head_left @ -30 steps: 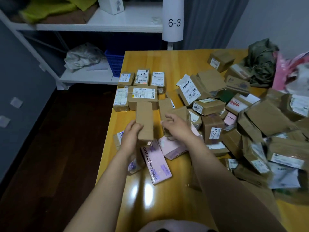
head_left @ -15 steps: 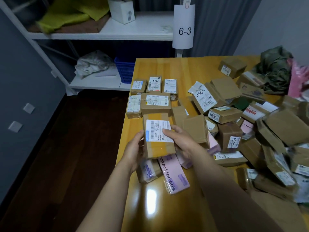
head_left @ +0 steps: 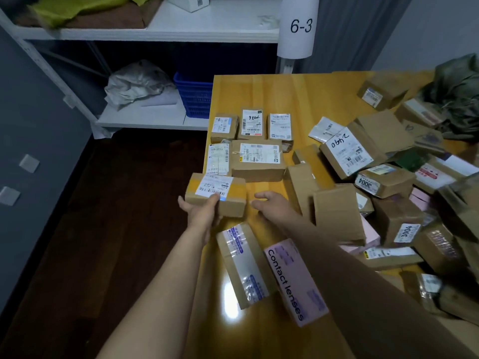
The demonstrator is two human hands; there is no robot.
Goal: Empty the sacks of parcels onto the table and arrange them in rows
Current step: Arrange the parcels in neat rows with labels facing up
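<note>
Left hand: My left hand is clamped on a labelled box, thumb on top at the white label, the other fingers hidden under its near side.
Labelled box: It sits level, label up, at the left edge of the worktop, with its left end out over the floor. I cannot tell whether it rests on the wood.
Right hand: My right hand is just right of that box and apart from it, fingers loose and holding nothing. I cannot tell whether it touches the worktop.
Just past my left hand: A flat parcel lies at the edge with a wide parcel beside it, both label up.
Further past: A row of three small parcels lies side by side, labels up.
Nearer than my hands: A taped box and a pink contact lens box lie side by side between my forearms.
Right of my right hand: A heap of parcels lies tilted and overlapping, unsorted.
Far right: A crumpled green sack lies behind the heap.
Far left: A white shelf holds a blue basket.
</note>
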